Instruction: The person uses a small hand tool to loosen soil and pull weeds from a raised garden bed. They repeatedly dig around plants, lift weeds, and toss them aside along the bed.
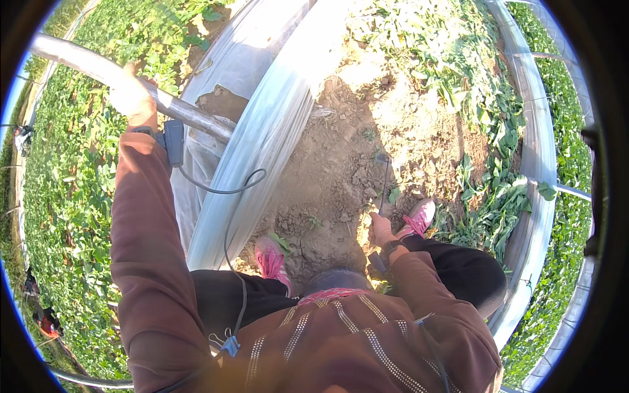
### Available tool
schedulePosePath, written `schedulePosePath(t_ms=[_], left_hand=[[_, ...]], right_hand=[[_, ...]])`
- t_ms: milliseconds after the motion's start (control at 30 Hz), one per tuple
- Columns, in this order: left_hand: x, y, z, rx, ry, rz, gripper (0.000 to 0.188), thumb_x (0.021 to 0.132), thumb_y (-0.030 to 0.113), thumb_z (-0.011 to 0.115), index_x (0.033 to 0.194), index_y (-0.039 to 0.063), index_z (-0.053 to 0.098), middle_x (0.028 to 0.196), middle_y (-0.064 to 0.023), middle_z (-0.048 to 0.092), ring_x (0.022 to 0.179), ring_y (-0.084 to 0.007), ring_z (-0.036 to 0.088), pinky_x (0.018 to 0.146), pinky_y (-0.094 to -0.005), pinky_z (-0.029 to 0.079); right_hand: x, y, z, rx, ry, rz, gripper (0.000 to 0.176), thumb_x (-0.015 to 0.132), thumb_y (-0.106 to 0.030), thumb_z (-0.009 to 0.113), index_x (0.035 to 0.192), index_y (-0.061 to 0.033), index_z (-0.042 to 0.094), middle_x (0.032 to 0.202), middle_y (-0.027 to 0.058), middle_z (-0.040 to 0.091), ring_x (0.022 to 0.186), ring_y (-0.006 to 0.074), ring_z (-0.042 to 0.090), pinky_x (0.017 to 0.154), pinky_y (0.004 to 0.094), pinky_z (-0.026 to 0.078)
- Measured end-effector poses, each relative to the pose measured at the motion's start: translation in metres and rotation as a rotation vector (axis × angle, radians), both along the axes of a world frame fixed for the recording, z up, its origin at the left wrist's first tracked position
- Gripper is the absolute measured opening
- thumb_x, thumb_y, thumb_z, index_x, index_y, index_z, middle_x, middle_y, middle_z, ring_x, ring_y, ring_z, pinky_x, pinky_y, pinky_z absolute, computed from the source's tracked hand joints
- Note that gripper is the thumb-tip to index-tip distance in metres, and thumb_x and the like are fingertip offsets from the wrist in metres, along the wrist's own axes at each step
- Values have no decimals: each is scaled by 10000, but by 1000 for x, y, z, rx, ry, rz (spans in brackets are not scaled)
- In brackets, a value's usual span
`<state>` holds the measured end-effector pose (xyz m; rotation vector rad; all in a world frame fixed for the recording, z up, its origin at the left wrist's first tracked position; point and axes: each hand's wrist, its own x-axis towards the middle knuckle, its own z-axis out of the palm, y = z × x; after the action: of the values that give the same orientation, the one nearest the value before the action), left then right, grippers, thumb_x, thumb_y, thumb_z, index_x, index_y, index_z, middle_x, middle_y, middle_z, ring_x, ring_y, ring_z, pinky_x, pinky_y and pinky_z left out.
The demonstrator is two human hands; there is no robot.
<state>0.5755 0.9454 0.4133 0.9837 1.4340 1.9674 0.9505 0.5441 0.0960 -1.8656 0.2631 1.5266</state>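
Observation:
My left hand (132, 96), stretched out to the upper left and brightly sunlit, grips a smooth pale pole (194, 118) that slants down behind gathered plastic sheeting (260, 127). At the lower right, close to my pink shoe (418, 218), my right hand (381, 229) is closed around the handle of a thin long-shafted hand tool (385, 189). The tool's small dark head lies at the bare soil (324, 182); its exact kind cannot be told. Each wrist wears a strap with a dark box.
Cut leafy plants (496, 221) lie heaped along the right side. Beyond them runs more bunched plastic film (538, 132) over hoops. Green crops (73, 196) grow at the left. A cable (227, 236) hangs from my left wrist box to a blue binder clip (230, 345).

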Motion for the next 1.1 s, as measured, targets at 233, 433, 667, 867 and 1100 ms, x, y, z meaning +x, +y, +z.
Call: schedulePosePath(t_ms=[233,433,667,867,1100], left_hand=[[9,-7,8,-35,-5,63,312,737,171,626,869,-65,472,572,-134,527,415,-235,542,364,-333,458],[7,-6,7,-37,38,64,298,738,173,625,826,-66,470,535,-139,519,391,-235,533,362,-328,457],[5,-5,5,-94,78,91,354,746,213,629,885,-80,486,588,-151,550,445,-238,568,402,-323,489],[8,-7,7,-92,34,70,345,739,178,642,895,-85,483,625,-150,541,451,-245,567,379,-323,491],[9,-5,8,-73,16,111,352,735,180,638,897,-91,481,611,-155,546,432,-242,560,386,-325,487]], right_hand=[[-29,10,-8,13,-49,-68,281,787,-282,523,610,-123,374,451,26,322,341,178,320,345,345,280],[-14,-1,-23,4,-48,-44,247,734,-238,560,612,-68,428,456,47,388,340,182,378,341,342,302],[-17,5,-33,31,-379,-93,281,773,-248,544,610,-109,363,420,11,313,293,166,316,294,325,245],[-10,47,-9,133,-328,-200,267,744,-245,558,655,-26,434,485,53,405,331,194,393,299,343,292],[-1,68,-10,139,-275,-187,245,757,-245,552,662,-72,407,477,26,364,321,167,356,295,324,280]])
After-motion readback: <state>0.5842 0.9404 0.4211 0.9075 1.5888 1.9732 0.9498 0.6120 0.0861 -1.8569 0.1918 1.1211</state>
